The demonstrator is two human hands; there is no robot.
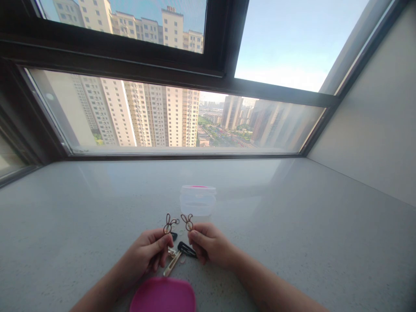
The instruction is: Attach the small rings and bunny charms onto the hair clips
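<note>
My left hand (pixel 152 250) pinches a brown rabbit-shaped hair clip (pixel 167 226) between thumb and fingers, its two long ears pointing up. A matching rabbit-shaped hair clip (pixel 188 224) is held upright in my right hand (pixel 208 243), a short gap away from the first. Below and between the hands, a black snap hair clip (pixel 186 249) lies on the counter, partly behind my right fingers. A pale gold hair clip (pixel 172 264) rests beside it, slanting toward me. Another dark clip (pixel 174 236) peeks out by my left fingertips.
A clear plastic box (pixel 198 203) with a pink mark on its lid stands just beyond my hands. Nearest me is a pink lid or dish (pixel 163 295), cut off by the frame. The pale speckled counter (pixel 308 225) runs back to a dark-framed window (pixel 195 157).
</note>
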